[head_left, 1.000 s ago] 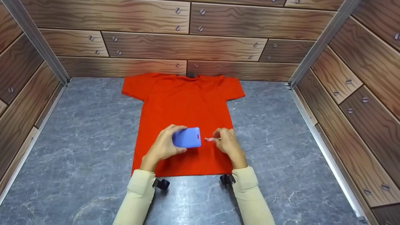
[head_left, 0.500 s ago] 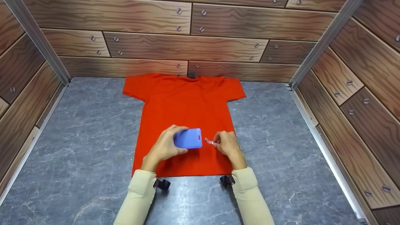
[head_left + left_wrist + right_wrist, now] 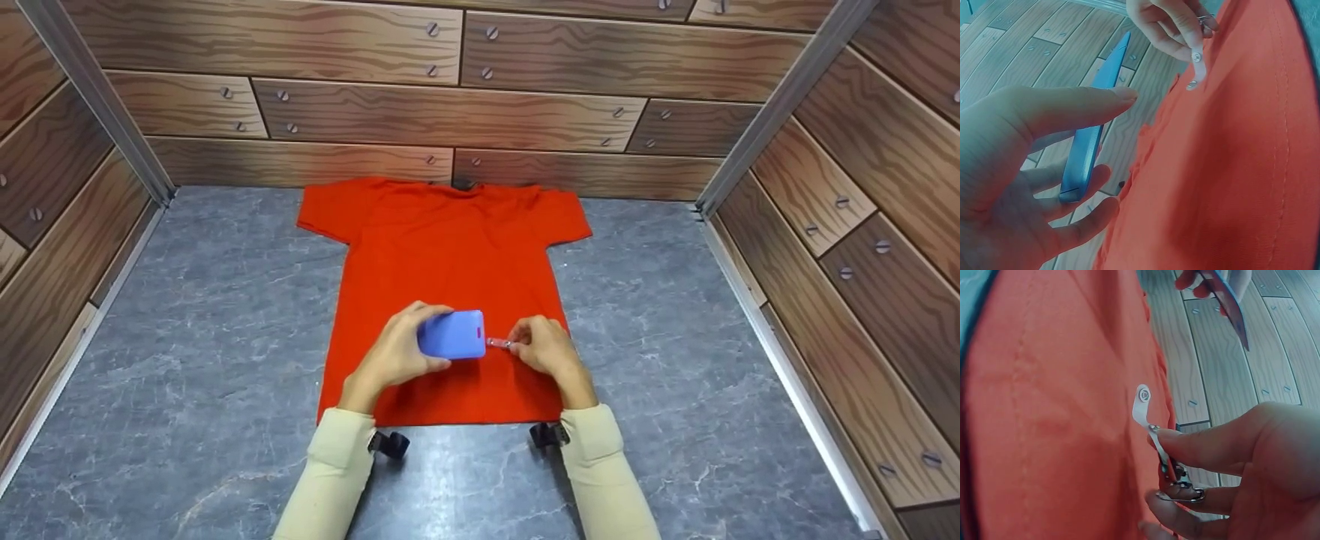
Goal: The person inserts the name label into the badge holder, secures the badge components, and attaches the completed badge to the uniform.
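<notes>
1. The wood-patterned walls point(image 3: 450, 112) rise around the work on the sides in view.
2. The grey marbled desk point(image 3: 225, 322) carries the orange T-shirt.
3. The T-shirt point(image 3: 450, 255) lies spread, sleeves out, neck by the back wall and hem toward the person. Both hands work above its lower half, so it probably serves as a backdrop for now.
4. The left hand point(image 3: 395, 349) has a wide grip: thumb on one long edge of the blue card holder, fingers on the other. That likely keeps the holder's face and slotted end uncovered.
5. The right hand point(image 3: 546, 346) has a small, nearly closed grip, pinching the clear strap between thumb and fingertip, perhaps for fine aim.
6. The blue card holder point(image 3: 454, 335) is held over the shirt; the shadow below suggests it is raised. Its slotted end points at the right hand, which would suit bringing strap and slot together.
7. The clear strap point(image 3: 1140, 408) sticks out from the pinch, free end toward the holder, apart from it in the wrist views. Leaving that end loose seems deliberate.
8. The metal clip point(image 3: 1185, 484) sits by the right fingers, behind the pinch, presumably out of the way.
9. The slot point(image 3: 480, 333) is bare, with orange showing through.
</notes>
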`<state>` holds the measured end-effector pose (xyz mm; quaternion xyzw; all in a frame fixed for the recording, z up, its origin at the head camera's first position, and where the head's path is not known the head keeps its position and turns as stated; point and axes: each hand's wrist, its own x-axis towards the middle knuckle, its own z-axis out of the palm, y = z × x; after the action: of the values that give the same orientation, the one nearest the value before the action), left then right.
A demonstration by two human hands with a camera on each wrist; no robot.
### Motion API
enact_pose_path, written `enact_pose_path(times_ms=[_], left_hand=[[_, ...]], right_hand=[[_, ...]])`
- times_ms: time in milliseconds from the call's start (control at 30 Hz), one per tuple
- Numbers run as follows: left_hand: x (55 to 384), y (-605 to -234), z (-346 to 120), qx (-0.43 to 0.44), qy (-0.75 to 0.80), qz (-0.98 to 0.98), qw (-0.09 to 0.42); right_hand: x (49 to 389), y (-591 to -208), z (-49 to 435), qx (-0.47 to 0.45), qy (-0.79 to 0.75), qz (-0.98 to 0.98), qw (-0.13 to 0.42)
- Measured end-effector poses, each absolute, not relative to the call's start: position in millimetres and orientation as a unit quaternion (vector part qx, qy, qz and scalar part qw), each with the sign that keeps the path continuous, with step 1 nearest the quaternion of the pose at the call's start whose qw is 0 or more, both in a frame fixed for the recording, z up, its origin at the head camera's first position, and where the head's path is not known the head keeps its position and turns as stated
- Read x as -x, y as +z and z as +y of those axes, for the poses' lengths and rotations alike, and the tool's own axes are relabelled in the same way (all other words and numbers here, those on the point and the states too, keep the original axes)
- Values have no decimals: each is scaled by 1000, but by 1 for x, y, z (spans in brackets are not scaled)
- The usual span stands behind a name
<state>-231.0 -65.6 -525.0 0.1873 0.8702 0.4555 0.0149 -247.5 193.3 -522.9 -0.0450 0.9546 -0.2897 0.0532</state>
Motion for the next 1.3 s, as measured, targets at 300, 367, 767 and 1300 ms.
enact_pose_path(times_ms=[300, 367, 767, 1300], left_hand=[[231, -526, -65, -196, 452, 870, 12], [231, -526, -65, -198, 451, 870, 13], [232, -526, -64, -200, 453, 869, 16], [231, -526, -64, -203, 456, 866, 17]], right_hand=[[246, -517, 194, 41, -341, 937, 69], [246, -516, 194, 46, -352, 932, 75], [246, -512, 194, 64, -395, 914, 65], [242, -506, 192, 105, -411, 904, 60]])
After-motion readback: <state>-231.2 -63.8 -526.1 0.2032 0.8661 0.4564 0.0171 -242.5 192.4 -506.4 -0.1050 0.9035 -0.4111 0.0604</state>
